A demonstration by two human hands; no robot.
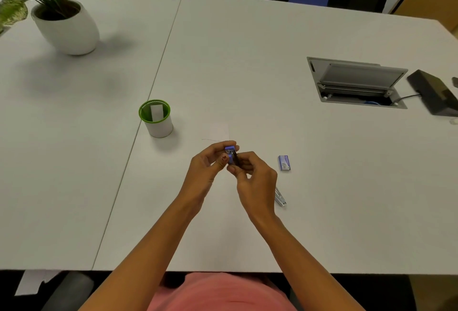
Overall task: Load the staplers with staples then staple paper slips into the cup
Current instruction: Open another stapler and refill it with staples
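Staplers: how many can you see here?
2. A small purple stapler is held between the left hand and right hand; a silvery stapler lies on the table, partly hidden behind the right wrist.

Broad open stretches of the white laminate table (247, 63) run across the middle and lower left of the frame. At centre, the left hand (205, 164) and right hand (255, 174) grip a small blue stapler (230, 154), filling that spot. Just right sit a small blue staple box (284, 162) and a silver metal stapler (280, 199), partly hidden by the wrist. A green-rimmed white cup (158, 127) stands left of centre, with a white-potted leafy plant (69, 28) upper left and an open grey cable hatch (357, 82) at right.
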